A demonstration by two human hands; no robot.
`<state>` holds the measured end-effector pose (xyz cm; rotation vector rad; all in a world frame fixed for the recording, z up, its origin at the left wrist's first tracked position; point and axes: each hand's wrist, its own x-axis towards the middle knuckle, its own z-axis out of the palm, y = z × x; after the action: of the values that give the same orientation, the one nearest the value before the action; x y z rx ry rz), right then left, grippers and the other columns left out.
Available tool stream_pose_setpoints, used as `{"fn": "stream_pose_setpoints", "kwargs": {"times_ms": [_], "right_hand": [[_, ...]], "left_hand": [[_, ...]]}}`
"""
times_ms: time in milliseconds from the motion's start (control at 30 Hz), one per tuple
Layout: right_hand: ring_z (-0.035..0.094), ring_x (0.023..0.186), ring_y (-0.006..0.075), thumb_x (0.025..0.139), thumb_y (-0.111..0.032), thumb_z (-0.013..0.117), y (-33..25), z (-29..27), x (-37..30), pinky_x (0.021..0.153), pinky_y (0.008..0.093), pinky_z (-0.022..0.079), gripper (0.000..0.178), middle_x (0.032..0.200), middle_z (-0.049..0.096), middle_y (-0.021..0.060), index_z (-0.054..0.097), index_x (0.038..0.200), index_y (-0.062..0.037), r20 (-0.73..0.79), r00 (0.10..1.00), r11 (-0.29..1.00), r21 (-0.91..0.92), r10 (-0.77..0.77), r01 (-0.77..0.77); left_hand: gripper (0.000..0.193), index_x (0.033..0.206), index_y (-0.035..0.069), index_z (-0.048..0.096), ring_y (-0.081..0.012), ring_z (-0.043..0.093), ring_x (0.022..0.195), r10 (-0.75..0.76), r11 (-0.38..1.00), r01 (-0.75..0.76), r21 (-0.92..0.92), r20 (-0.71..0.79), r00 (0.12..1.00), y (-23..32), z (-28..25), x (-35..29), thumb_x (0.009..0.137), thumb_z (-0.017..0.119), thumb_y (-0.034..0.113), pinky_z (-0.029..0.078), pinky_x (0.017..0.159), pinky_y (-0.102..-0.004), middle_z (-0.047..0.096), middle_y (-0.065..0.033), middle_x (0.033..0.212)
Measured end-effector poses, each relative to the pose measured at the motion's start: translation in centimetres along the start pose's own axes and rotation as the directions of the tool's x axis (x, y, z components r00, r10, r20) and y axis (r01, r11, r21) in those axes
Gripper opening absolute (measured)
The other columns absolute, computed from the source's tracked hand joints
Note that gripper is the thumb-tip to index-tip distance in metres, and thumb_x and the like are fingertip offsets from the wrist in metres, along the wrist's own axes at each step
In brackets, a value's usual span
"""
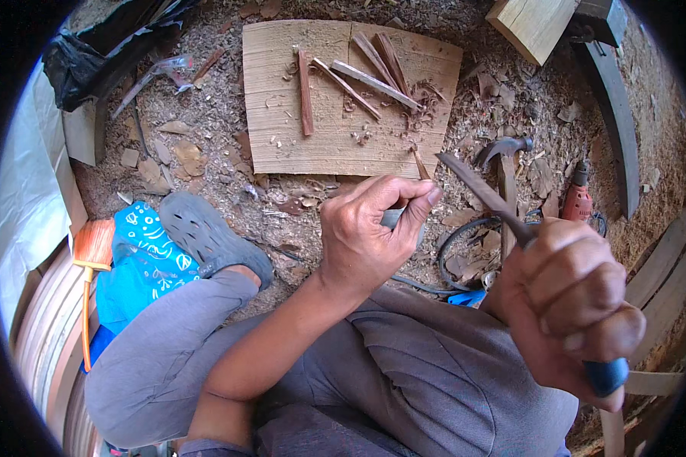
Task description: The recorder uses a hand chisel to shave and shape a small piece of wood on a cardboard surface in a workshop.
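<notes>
My left hand point(373, 225) is closed in a pinch in the middle, with a thin pointed wooden sliver point(420, 163) sticking up past the thumb and fingertips. Something grey-blue shows in the gap of that hand; I cannot make out what it is. At the right, my right hand point(575, 301) is wrapped round the blue handle of a knife point(480, 185). Its long dark blade points up and left, the tip close to the sliver but apart from it. Beyond both hands lies a wooden board point(297, 156) bearing several thin wooden sticks point(306, 91) and curled shavings.
A claw hammer point(508, 164) and a red power tool point(578, 199) with a black cable lie at the right. Timber pieces point(537, 27) stand at the far right. At the left are an orange brush point(91, 247), blue patterned cloth point(141, 251) and my grey clog point(209, 232). Shavings and leaves cover the ground.
</notes>
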<state>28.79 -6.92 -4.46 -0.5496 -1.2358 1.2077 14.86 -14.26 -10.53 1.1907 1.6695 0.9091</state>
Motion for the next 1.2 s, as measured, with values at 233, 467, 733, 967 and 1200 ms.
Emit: {"fn": "stream_pose_setpoints", "kwargs": {"times_ms": [233, 467, 733, 967, 1200], "right_hand": [[0.04, 0.039, 0.0135, 0.099, -0.077, 0.04, 2.7, 0.0, -2.2, 0.038, 0.0303, 0.032, 0.073, 0.06, 0.046, 0.0038, 0.056, 0.085, -0.0061, 0.019, 0.999, 0.999, 0.034, 0.027, -0.028], [0.039, 0.043, 0.0166, 0.089, -0.087, 0.046, 3.5, 0.0, -3.4, 0.041, 0.0322, 0.029, 0.078, 0.056, 0.041, 0.0016, 0.051, 0.077, -0.0103, -0.06, 0.988, 0.989, -0.001, 0.146, -0.146], [0.038, 0.041, 0.0156, 0.093, -0.085, 0.041, 4.5, -0.4, -2.8, 0.04, 0.0303, 0.029, 0.076, 0.054, 0.041, 0.0016, 0.049, 0.077, -0.011, -0.019, 0.992, 0.989, -0.083, 0.125, -0.126], [0.035, 0.04, 0.0083, 0.101, -0.071, 0.046, 0.3, -0.5, -1.1, 0.039, 0.0285, 0.028, 0.062, 0.055, 0.042, -0.0031, 0.051, 0.081, -0.0124, -0.03, 1.0, 0.998, -0.056, 0.0, -0.001], [0.038, 0.043, 0.0123, 0.095, -0.08, 0.046, 3.9, -0.1, -3.4, 0.041, 0.0301, 0.03, 0.071, 0.057, 0.041, 0.0016, 0.055, 0.081, -0.011, -0.132, 0.987, 0.995, -0.023, 0.093, -0.097]], "left_hand": [[0.012, 0.09, 0.003, 0.077, -0.0241, 0.076, 0.078, 0.056, 0.998, -0.056, -0.033, 0.015, 0.998, -0.4, 0.7, -0.6, 0.086, 0.084, 0.012, 0.059, 0.069, -0.0338, 0.077, -0.011, 0.086], [0.01, 0.089, 0.006, 0.073, -0.0272, 0.074, 0.073, 0.108, 0.993, -0.109, -0.045, -0.013, 0.994, -0.8, 0.7, -0.5, 0.087, 0.081, 0.012, 0.057, 0.062, -0.037, 0.075, -0.0106, 0.083], [0.01, 0.094, 0.005, 0.074, -0.028, 0.074, 0.074, 0.125, 0.992, -0.123, -0.042, 0.035, 0.992, -0.8, 0.7, -0.2, 0.087, 0.08, 0.01, 0.058, 0.064, -0.0363, 0.075, -0.0105, 0.086], [0.015, 0.103, 0.006, 0.077, -0.0273, 0.075, 0.082, 0.16, 0.987, -0.161, 0.005, 0.039, 0.986, -1.0, 0.7, -1.3, 0.087, 0.078, 0.006, 0.061, 0.07, -0.0357, 0.075, -0.0114, 0.094], [0.017, 0.104, 0.005, 0.076, -0.0276, 0.075, 0.082, 0.188, 0.982, -0.187, -0.015, 0.041, 0.981, -0.6, 0.7, -0.4, 0.086, 0.078, 0.004, 0.061, 0.07, -0.0351, 0.075, -0.012, 0.094]]}}
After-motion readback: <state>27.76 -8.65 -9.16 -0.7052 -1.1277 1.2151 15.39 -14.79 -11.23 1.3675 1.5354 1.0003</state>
